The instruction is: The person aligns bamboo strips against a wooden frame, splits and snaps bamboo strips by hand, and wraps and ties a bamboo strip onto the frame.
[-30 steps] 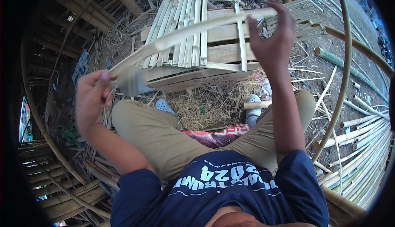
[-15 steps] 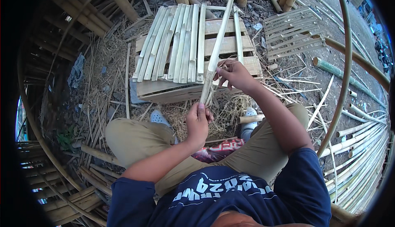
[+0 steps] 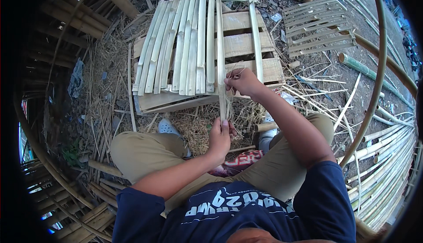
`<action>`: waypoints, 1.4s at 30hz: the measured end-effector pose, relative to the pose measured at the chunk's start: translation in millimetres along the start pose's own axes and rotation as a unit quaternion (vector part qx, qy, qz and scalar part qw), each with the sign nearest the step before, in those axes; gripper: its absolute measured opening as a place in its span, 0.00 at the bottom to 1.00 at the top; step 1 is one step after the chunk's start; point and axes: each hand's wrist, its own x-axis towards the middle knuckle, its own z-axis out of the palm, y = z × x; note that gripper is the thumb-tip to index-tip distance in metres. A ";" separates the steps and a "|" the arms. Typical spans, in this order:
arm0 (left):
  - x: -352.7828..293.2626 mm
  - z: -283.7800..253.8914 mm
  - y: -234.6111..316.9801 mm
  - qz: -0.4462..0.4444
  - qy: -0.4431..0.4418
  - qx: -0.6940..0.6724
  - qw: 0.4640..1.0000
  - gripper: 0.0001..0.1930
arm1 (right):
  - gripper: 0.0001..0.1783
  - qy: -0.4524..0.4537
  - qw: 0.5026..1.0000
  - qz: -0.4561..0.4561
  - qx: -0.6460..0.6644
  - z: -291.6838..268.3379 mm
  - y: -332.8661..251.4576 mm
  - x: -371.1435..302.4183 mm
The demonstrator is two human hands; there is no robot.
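Observation:
A long pale bamboo strip [image 3: 219, 44] runs from my lap straight away over a wooden pallet [image 3: 244, 44]. My left hand [image 3: 219, 137] is closed around the strip's near end, just above my knees. My right hand [image 3: 241, 82] pinches thin fibres at the strip's edge, a little farther up. Several split bamboo slats [image 3: 176, 49] lie side by side on the left half of the pallet. I sit with khaki trousers and a dark blue shirt.
Dry shavings and straw [image 3: 194, 124] cover the ground by my feet. A woven bamboo panel [image 3: 319, 27] lies at the right back. Long bamboo poles [image 3: 383, 155] are piled on the right, and a curved pole [image 3: 374, 80] arcs past them. More bamboo stacks stand at the left.
A second ago both hands held the strip crosswise and high. It has swung round to point away from me, and both hands have come down to the middle over my lap.

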 end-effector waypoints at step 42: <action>20.6 -23.9 20.5 -0.063 -0.015 0.082 0.995 0.15 | 0.04 0.089 0.794 -0.285 -0.530 -11.3 12.6 14.1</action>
